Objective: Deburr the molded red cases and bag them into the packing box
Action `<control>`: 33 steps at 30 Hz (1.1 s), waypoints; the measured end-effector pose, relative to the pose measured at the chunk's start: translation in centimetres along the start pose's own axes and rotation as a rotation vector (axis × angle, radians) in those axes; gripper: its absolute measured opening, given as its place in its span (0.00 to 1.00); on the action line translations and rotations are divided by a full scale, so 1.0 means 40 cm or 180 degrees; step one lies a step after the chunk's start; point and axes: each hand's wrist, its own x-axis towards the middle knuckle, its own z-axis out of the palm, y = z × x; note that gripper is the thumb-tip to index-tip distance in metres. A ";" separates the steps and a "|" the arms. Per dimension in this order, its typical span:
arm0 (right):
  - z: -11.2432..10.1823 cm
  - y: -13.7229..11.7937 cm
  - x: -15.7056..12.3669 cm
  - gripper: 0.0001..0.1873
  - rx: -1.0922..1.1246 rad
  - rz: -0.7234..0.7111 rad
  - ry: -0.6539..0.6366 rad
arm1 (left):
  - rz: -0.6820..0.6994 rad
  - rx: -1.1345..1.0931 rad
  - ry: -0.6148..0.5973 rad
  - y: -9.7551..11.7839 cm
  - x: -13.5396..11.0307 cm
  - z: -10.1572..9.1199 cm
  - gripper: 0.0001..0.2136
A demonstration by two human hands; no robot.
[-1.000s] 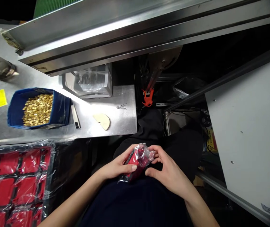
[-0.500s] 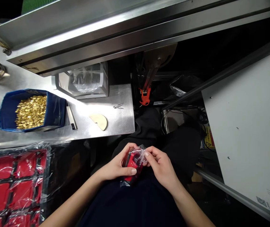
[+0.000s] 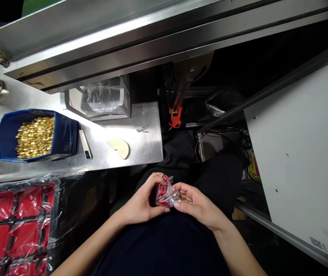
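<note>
Over my lap, my left hand (image 3: 143,201) is wrapped round a red and black plastic part (image 3: 161,193). The part sits in a crinkled clear plastic bag (image 3: 173,196), and its exact kind does not show. My right hand (image 3: 200,204) is closed at the bag's loose right end, with the thumb below and the fingers curled above. The left palm hides the far side of the part.
On the metal bench (image 3: 149,149) to the left are a blue bin (image 3: 66,132) of brass pieces (image 3: 35,138), a white-handled cutter (image 3: 85,143), a cream disc (image 3: 120,148), small nippers (image 3: 143,129) and a grey bin (image 3: 125,96). Red parts (image 3: 25,237) fill a lined box lower left. A metal beam (image 3: 109,57) crosses above.
The bagged red part has been turned in my left hand, and its face shows differently. My right hand has rolled over and moved slightly down with the bag's loose end. The view shifted slightly.
</note>
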 end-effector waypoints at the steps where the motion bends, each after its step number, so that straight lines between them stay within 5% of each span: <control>1: -0.003 -0.002 -0.003 0.20 -0.0140 -0.0055 -0.0091 | 0.0004 0.0013 -0.0001 0.000 0.001 -0.001 0.28; 3: -0.003 0.001 -0.004 0.23 -0.0487 -0.0137 0.0001 | 0.0002 0.0051 -0.0013 0.002 0.001 -0.003 0.27; 8: 0.020 0.031 0.014 0.18 -0.0902 -0.0164 0.1011 | 0.0074 0.0223 -0.0085 0.003 -0.005 -0.001 0.26; 12: 0.031 0.059 0.033 0.19 0.0118 0.0113 0.0865 | 0.0613 0.0424 0.0019 -0.015 -0.008 0.009 0.24; 15: 0.030 0.072 0.036 0.19 0.0493 0.0238 0.0679 | 0.0914 0.0654 0.0050 -0.030 -0.010 0.013 0.35; 19: 0.022 0.066 0.023 0.17 0.0323 0.0049 0.0681 | 0.0101 0.0549 -0.0111 -0.033 -0.020 0.001 0.48; 25: 0.030 -0.006 -0.013 0.10 -0.0745 -0.0399 0.0452 | -0.1353 -0.1733 0.0010 -0.002 -0.010 -0.013 0.25; 28: 0.048 -0.036 -0.021 0.08 -0.1652 -0.0642 0.0250 | -0.2047 -0.2930 -0.0152 0.016 0.007 0.001 0.29; 31: 0.058 -0.026 -0.013 0.09 -0.2020 -0.0644 0.0484 | -0.1808 -0.3055 0.0079 0.025 0.021 0.013 0.22; 33: 0.055 -0.004 -0.004 0.08 -0.2084 -0.0572 0.0854 | -0.1352 -0.2688 0.0235 0.032 0.026 0.017 0.30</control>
